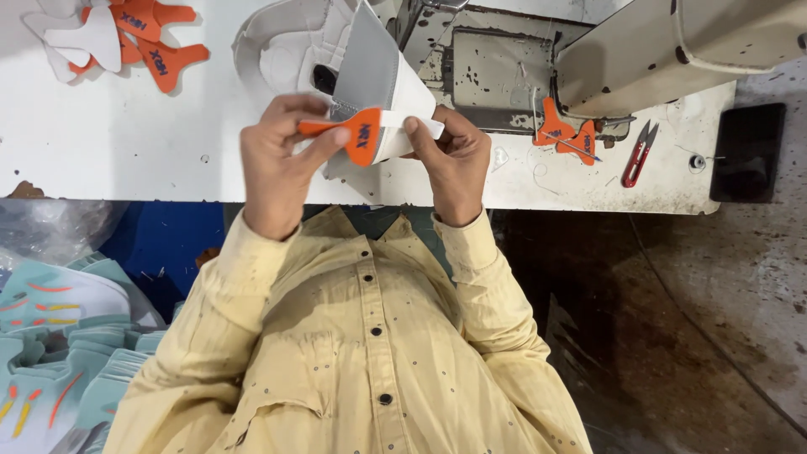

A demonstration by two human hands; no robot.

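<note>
An orange tab (363, 134) lies on a grey-and-white shoe piece (370, 67). The worktop (168, 151) is white, the thread snips (639, 153) red, the shirt (353, 353) pale yellow with dark buttons.

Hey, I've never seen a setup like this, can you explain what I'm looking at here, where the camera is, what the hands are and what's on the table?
The one picture comes from a camera worn on a person's head, looking down past a yellow shirt. The person's left hand and right hand together hold a white and grey fabric piece with an orange tab pinched against it. They work over a worn white table. On it stands a sewing machine with two more orange tabs under its needle area. Red thread snips lie to the right, and a pile of orange and white cut pieces sits at the far left. Pale green shoe parts lie stacked beside the person.
</note>
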